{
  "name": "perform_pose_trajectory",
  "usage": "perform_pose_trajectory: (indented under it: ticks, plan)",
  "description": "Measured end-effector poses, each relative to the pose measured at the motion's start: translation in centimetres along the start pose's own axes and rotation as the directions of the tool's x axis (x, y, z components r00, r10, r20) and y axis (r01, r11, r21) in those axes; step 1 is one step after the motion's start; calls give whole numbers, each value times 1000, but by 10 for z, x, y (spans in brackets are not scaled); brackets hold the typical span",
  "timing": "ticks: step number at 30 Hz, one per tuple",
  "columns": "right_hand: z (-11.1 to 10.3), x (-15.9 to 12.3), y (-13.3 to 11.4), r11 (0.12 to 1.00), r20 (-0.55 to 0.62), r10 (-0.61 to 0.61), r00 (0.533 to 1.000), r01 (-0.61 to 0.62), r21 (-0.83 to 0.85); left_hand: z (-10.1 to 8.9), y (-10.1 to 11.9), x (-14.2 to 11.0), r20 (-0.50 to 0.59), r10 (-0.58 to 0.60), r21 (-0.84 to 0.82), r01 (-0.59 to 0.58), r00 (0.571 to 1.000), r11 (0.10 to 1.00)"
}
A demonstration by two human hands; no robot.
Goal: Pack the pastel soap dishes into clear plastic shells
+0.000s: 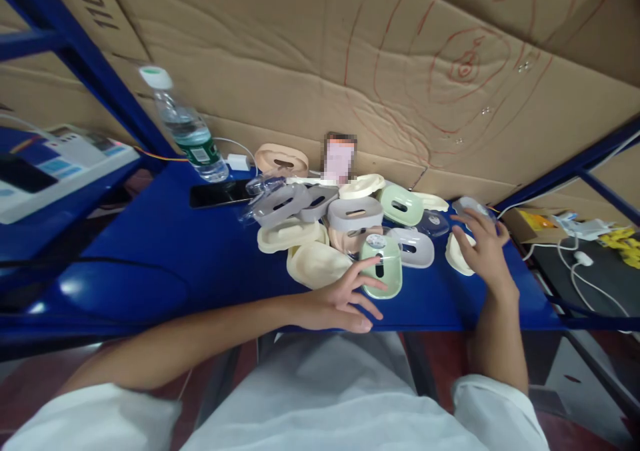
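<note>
Spreading left fingers [369,281] over green dish [393,268], bottle [197,146] (part-full)

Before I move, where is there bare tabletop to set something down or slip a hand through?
Widest: blue tabletop in front of the black phone, left of the pile of trays. A smaller gap lies between the lavender tray and the cream piece by the right hand. Crowded: the pile itself, running back towards the cardboard.

Left hand [353,296] spread, fingers apart; right hand [483,243] loosely curved.
</note>
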State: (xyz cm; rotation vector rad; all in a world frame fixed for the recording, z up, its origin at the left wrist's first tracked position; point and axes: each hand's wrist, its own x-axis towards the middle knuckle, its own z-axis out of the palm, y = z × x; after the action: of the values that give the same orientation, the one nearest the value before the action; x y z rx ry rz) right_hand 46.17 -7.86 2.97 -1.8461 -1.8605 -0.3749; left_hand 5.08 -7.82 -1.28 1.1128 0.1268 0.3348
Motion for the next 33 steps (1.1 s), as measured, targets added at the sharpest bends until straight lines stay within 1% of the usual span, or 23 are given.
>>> perform_pose_trajectory:
  ticks: [1,3,5,7,9,11,13,15,17,19,21,23,25,28,30,33]
  plan:
    - [2,-19,10,996,-10,85,996,-85,-39,0,-1,0,12,1,6,-1,1000,1000]
    - [12,-56,27,965,-7,245,969,-245,-98,0,-1,1,29,8,16,-9,1000,1000]
    - [23,-88,38,939,19,327,945,-322,-123,-1,0,1,36,12,28,-13,999,1000]
    - [29,-113,42,934,27,341,940,-335,-121,-2,1,2,29,12,37,-13,1000,999]
    - [29,-127,40,946,26,313,949,-309,-98,-2,2,2,22,6,38,-7,1000,999]
    - [24,-133,34,965,20,258,966,-257,-46,-2,2,2,16,-8,41,7,1000,999]
    - [19,-130,26,979,-19,201,979,-201,17,-2,2,2,18,-25,58,24,1000,998]
    - [14,-123,15,986,-123,162,979,-155,60,-3,2,2,25,-37,82,35,999,996]
    - [9,-111,0,993,-230,104,968,-88,82,-5,1,2,37,-43,100,39,998,994]
    - [4,-93,-18,992,-267,-4,964,37,120,-6,0,3,44,-42,111,37,998,993]
    - [1,-67,-40,965,-241,-136,961,184,188,-7,0,3,55,-46,120,39,997,992]
    - [0,-34,-63,919,-198,-251,948,298,258,-7,1,4,62,-56,135,47,997,990]
    - [3,3,-86,875,-134,-348,928,372,310,-6,3,5,61,-67,162,56,996,985]
    - [14,52,-116,834,-53,-442,896,432,342,-4,7,6,42,-71,206,61,997,977]
    - [25,71,-133,818,-14,-491,871,467,336,-5,10,6,31,-65,228,56,997,972]
    - [41,82,-151,815,34,-535,844,505,284,-6,11,6,31,-54,228,45,998,973]
